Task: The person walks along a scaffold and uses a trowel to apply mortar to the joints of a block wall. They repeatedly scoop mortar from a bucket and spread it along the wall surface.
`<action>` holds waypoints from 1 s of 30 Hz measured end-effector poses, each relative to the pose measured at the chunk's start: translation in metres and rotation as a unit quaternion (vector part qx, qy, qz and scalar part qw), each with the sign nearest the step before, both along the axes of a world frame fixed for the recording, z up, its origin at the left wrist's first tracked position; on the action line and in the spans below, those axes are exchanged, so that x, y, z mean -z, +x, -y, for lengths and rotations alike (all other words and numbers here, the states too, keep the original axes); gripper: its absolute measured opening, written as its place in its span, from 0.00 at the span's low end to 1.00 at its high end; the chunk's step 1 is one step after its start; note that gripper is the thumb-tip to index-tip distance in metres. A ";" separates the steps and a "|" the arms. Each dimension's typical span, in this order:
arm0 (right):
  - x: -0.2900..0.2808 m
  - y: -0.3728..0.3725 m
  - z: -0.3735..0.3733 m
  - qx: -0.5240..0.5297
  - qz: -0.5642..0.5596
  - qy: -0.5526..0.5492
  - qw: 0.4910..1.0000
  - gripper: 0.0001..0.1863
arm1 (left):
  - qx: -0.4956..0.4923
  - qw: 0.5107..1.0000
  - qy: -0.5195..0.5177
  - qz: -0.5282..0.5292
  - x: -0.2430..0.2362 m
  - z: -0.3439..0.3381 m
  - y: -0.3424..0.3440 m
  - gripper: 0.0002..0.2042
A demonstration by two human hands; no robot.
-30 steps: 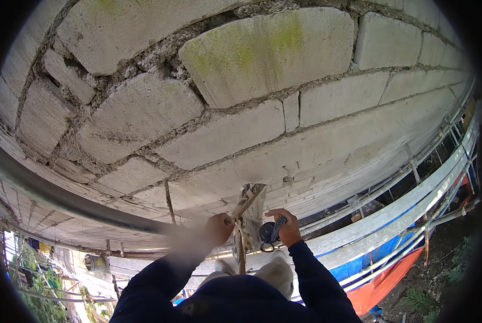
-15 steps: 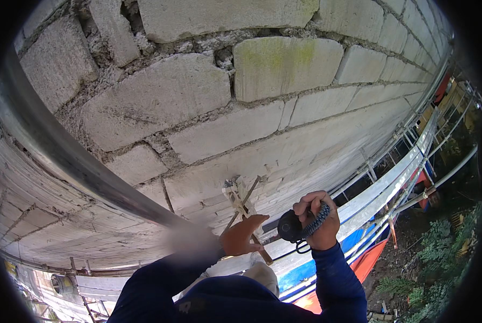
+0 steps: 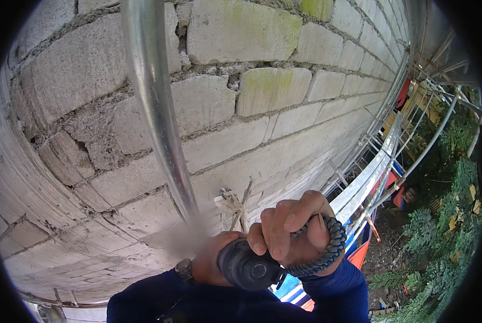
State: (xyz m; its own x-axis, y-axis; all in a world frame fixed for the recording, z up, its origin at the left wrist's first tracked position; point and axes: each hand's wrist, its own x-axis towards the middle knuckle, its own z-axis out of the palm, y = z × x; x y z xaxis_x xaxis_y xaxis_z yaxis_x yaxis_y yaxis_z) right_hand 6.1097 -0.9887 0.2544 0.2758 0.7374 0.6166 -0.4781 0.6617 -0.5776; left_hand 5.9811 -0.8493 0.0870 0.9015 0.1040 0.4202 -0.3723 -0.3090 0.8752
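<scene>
A dark bottle (image 3: 246,264) is held between my hands, close to my chest, its round black lid facing up. My left hand (image 3: 211,261) wraps round the side of the bottle, though most of its fingers are hidden. A watch (image 3: 185,270) sits on that wrist. Over the lid's right side, my right hand (image 3: 292,226) has its fingers curled, and a braided cord loop (image 3: 338,247) passes round its thumb and palm. Whether the lid is loose or tight I cannot tell.
A metal pole (image 3: 156,102) slants down in front of the pale block wall (image 3: 211,102), whose joints are rough. Crossed wooden sticks (image 3: 245,194) stand beyond my hands. To the right run a scaffold plank (image 3: 367,180) and tubes, with green plants (image 3: 435,258) far below.
My left hand, open and apart before, has come onto the bottle. My right hand has brought the bottle left and nearer. The view has turned, with the pole now more upright.
</scene>
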 end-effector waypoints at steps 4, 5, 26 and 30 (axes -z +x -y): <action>0.021 -0.017 -0.030 0.047 0.043 -0.049 0.997 0.18 | -0.089 0.993 0.064 0.030 0.013 -0.017 -0.066 0.47; 0.030 -0.015 -0.036 0.084 0.107 -0.066 0.989 0.17 | -0.117 0.990 0.070 0.032 0.014 -0.019 -0.082 0.48; 0.050 -0.130 -0.124 0.131 0.675 0.036 0.725 0.16 | -0.582 0.791 0.183 -0.043 0.038 0.009 -0.218 0.48; 0.055 -0.147 -0.130 0.098 0.678 0.085 0.724 0.15 | -0.605 0.779 0.159 -0.033 0.053 0.021 -0.231 0.46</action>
